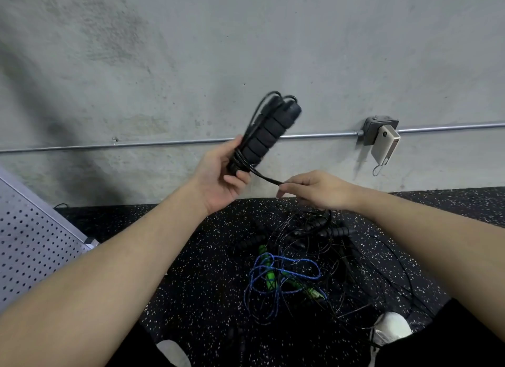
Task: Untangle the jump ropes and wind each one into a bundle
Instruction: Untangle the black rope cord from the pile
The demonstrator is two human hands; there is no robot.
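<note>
The person's left hand (218, 175) is raised in front of the concrete wall (246, 38), fingers and thumb curled round the lower end of a pair of black foam handles (266, 132) held side by side and tilted up to the right. Thin black rope (250, 128) is already wound along the handles, looping over their top ends. A short stretch of that rope runs from the bottom of the bundle to the right hand (314, 191), which pinches it between thumb and fingertips just beside the left hand.

Below the hands, on the black speckled rubber floor (191, 284), lies the rest of the work: a tangle of thin black ropes (341, 271) with several more black ribbed handles (333, 231) among them, and across it a blue rope (273, 273) looped around green handles (270, 276). The black strands spread wide, reaching close to a white shoe (390, 331) at the lower right; part of another pale shoe (175, 351) shows at the bottom, partly hidden by the left forearm. Both forearms cross the lower view and cover much of the floor on either side.

Along the wall runs a metal conduit pipe (164, 143), passing behind the raised bundle and into a grey junction box (371, 128). A beige device (384, 145) with a wire loop at its foot hangs on the box. At the far left stands a slanted perforated metal panel (32, 243).
</note>
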